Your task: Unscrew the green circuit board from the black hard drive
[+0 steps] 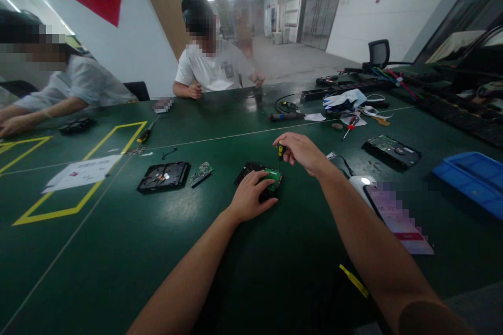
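Glossy green table (98,267) | white wall (401,5) | left hand (251,196) spread on drive (274,175) | right hand (302,152) gripping screwdriver (281,151)

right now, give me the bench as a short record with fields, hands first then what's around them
left hand: spread on a hard drive with a green board
right hand: holding a yellow-and-black screwdriver upright at the drive's right end
tip contact: too small to tell
left of drive: loose circuit board, then a second drive
right side: third drive, blue tray, lit phone
other people: one across the table, one at far left
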`<state>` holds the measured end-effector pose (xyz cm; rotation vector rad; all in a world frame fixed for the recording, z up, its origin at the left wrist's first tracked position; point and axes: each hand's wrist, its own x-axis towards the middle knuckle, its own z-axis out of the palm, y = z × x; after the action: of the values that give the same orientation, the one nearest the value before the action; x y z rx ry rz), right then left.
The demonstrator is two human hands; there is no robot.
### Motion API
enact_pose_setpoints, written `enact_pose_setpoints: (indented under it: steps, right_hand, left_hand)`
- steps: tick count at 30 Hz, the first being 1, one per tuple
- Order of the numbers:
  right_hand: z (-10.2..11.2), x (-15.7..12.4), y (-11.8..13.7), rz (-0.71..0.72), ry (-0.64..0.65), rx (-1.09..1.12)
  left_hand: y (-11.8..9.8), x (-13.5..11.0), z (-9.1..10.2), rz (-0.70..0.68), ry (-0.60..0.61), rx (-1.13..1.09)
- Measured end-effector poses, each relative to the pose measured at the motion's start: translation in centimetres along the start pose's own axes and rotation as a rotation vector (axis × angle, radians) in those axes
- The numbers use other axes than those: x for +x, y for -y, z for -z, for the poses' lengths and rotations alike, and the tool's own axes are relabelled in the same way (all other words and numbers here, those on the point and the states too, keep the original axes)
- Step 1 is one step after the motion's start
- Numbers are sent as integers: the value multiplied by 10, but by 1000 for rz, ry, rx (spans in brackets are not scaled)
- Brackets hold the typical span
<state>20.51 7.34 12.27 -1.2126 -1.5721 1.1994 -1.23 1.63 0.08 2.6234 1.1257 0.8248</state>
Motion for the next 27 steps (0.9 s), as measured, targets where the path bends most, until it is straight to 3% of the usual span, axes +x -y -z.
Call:
enact_pose_setpoints:
  steps: [21,27]
  right_hand:
    - [0,-7,5,52,-7,-80]
    - [-2,-6,2,23,-77,-102]
  left_hand:
    - [1,-1,-1,1,-4,-5]
    - [1,0,0,-4,-5,-11]
